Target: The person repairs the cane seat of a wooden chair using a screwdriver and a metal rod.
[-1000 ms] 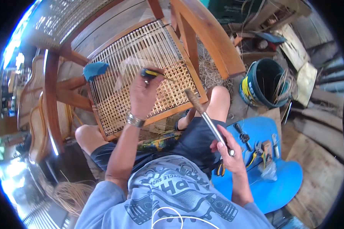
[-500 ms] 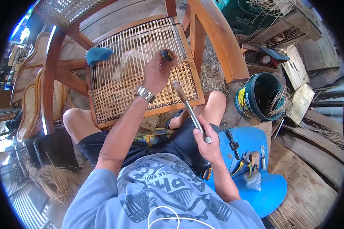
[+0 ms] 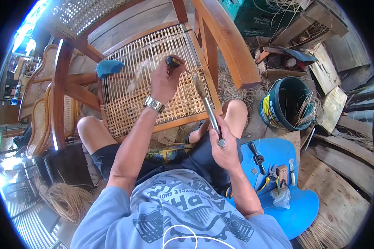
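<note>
My left hand [image 3: 166, 83] is closed around a dark-handled tool [image 3: 173, 62] over the chair seat, near the seat's right side. A thin shaft seems to point from it toward the right. Below and to the right, my right hand [image 3: 225, 147] grips a hammer [image 3: 211, 114] by its metal shaft, with the brownish end pointing up toward the woven part. The wooden seat frame [image 3: 170, 124] holds cane weaving [image 3: 153, 99], dense in the lower half and only parallel strands in the upper half. A blue cloth [image 3: 109, 68] lies on the seat's left edge.
A blue surface [image 3: 295, 211] at my right bears pliers [image 3: 271, 180], a hand drill [image 3: 256, 152] and other tools. Beyond it stand a dark green bucket [image 3: 284, 101] and wood scraps. The armrest [image 3: 232, 50] rises at upper right. Coiled cane [image 3: 68, 201] lies at lower left.
My left hand and its tool have shifted slightly left in view. The hammer is more upright, its upper end closer to the seat's right edge. The whole view has shifted a little.
</note>
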